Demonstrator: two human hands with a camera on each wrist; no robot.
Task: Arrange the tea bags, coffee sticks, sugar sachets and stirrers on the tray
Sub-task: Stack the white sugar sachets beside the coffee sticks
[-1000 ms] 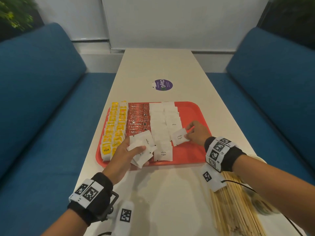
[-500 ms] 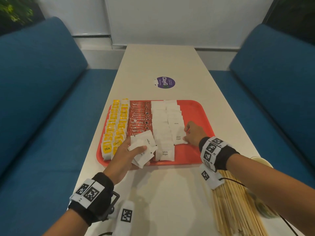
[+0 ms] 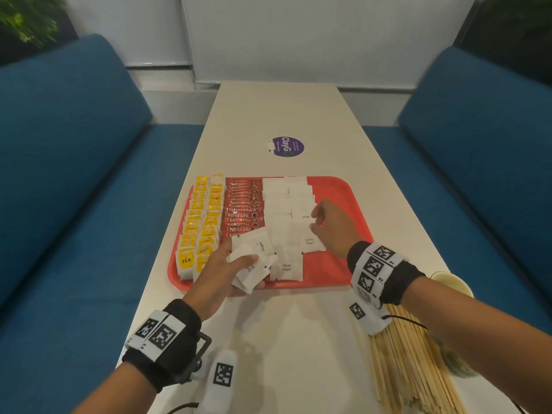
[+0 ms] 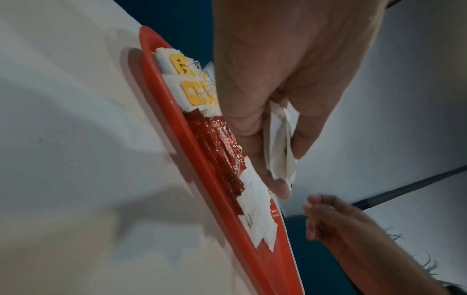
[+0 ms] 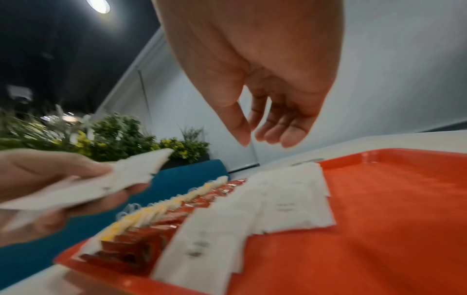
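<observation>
Well past halfway, judging by the red tray: two rows of yellow-tagged tea bags laid along its left side, a column of red coffee sticks beside them, then two columns of white sugar sachets running toward the near rim, with bare red floor only on the right. Sugar step in hand, apparently: a fanned stack of spare sachets pinched between thumb and fingers of the left hand, held just above the tray's near edge, over the foot of the coffee column. Right hand hovering over the right-hand sugar column, fingers loosely curled and holding nothing, as plain in the right wrist view; grip relaxed, likely between one sachet placed and the next one fetched from the stack. Right sugar column shorter than its neighbour, so room for more there. Wooden stirrers not yet on the tray, lying in a loose bundle on the tabletop by the right forearm. Left to do: remaining sachets, then the whole stirrer bundle, presumably onto the bare right strip.
</observation>
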